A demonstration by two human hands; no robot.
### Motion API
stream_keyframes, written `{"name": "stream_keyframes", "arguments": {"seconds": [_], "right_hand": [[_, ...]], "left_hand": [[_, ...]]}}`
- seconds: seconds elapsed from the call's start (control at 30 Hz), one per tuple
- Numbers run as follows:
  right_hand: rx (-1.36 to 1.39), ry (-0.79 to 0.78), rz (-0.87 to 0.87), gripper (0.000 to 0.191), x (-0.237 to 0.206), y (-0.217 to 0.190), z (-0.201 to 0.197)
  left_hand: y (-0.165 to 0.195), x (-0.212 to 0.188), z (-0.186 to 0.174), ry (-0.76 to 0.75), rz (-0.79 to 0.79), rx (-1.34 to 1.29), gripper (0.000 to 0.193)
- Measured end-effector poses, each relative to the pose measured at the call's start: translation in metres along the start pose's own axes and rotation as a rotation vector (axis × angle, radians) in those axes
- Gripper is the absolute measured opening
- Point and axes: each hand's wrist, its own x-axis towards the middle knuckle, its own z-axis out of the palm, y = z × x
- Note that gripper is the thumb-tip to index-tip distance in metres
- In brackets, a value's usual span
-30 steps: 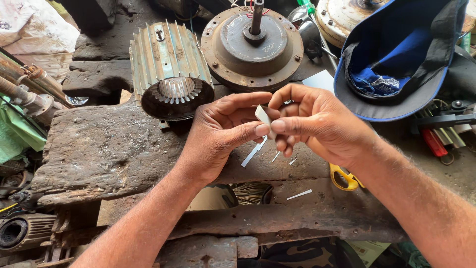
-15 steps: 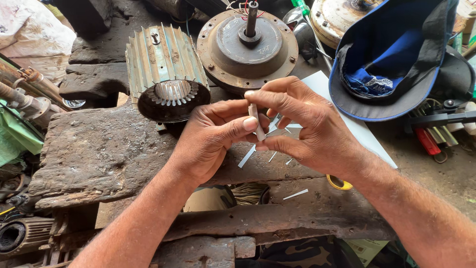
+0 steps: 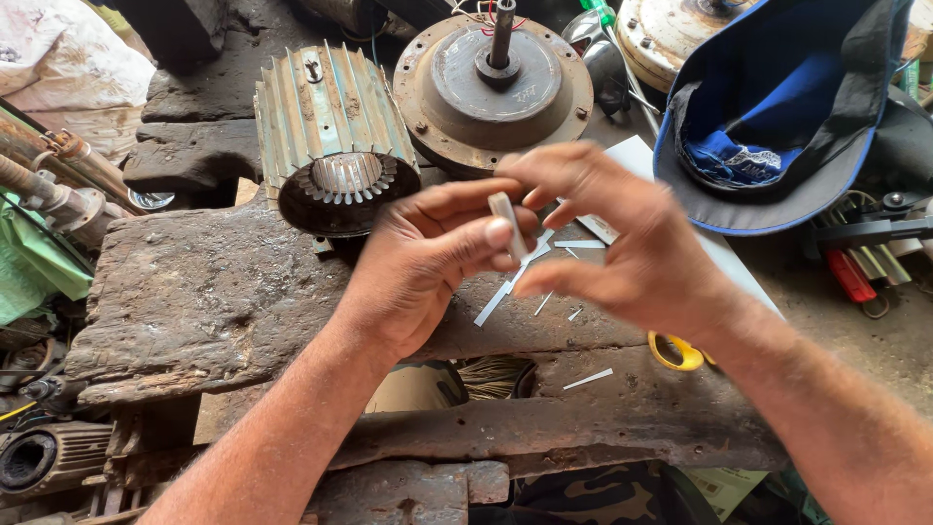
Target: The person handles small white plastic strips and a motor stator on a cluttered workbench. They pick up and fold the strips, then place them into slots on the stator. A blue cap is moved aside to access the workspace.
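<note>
My left hand (image 3: 428, 262) pinches a small folded white paper strip (image 3: 507, 222) between thumb and forefinger above the worn wooden bench (image 3: 194, 301). My right hand (image 3: 622, 243) hovers just to the right of the strip, fingers spread and blurred, not clearly touching it. Under the hands several thin white paper slivers (image 3: 494, 303) lie on the wood. A ribbed green motor housing (image 3: 330, 136) with its slotted stator core showing lies behind my left hand.
A round rusty motor end cover with a shaft (image 3: 494, 83) stands at the back. A blue cap (image 3: 777, 126) lies upside down at the right over a white sheet (image 3: 632, 160). Yellow-handled scissors (image 3: 675, 352) peek out under my right wrist. Another motor (image 3: 49, 457) sits low left.
Both hands were pinching the strip together. My right hand has now let go and opened, drifting slightly right. My left hand keeps the strip.
</note>
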Motion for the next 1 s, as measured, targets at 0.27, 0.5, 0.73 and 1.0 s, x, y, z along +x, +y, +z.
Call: {"name": "stream_keyframes", "arguments": {"seconds": [0.27, 0.5, 0.73, 1.0], "right_hand": [[-0.539, -0.113, 0.096, 0.017, 0.002, 0.01, -0.001], [-0.696, -0.184, 0.209, 0.014, -0.005, 0.005, 0.011], [-0.792, -0.134, 0.208, 0.033, 0.002, 0.014, 0.011], [-0.797, -0.361, 0.408, 0.033, 0.012, 0.009, 0.013]], "left_hand": [[0.003, 0.001, 0.002, 0.212, 0.064, 0.056, 0.039], [-0.003, 0.002, 0.0, 0.21, 0.063, 0.152, 0.041], [-0.005, 0.002, 0.0, 0.206, 0.076, 0.203, 0.042], [-0.006, 0.002, 0.002, 0.211, 0.093, 0.187, 0.04]]}}
